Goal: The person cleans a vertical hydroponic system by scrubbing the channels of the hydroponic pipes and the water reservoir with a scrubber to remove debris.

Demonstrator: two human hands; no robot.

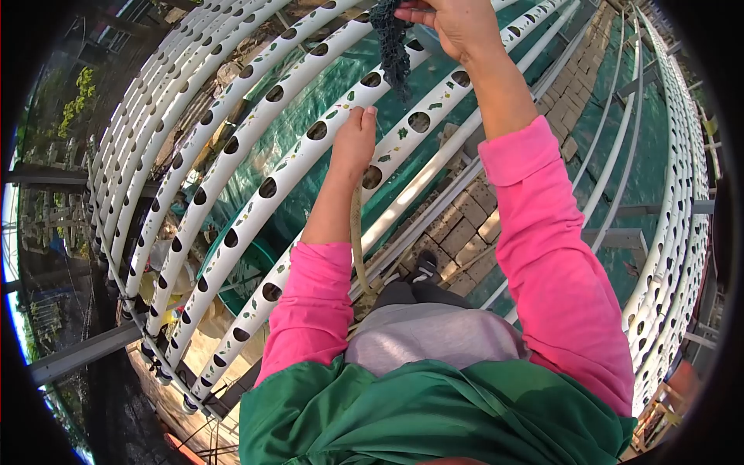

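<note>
Above the white perforated pipes (252,217), right hand (449,19), cut by the top edge, has fingers closed on dark mesh cloth (393,50), hanging down. Left hand (355,143) curled; can't tell if it grips the pale strap (356,232) below.

The person is wearing pink sleeves (562,240) and a green top (434,411). Grey cloth (434,337) is showing at the waist. Dark pants (426,292) and a dark shoe (425,266) are peeking out.
</note>
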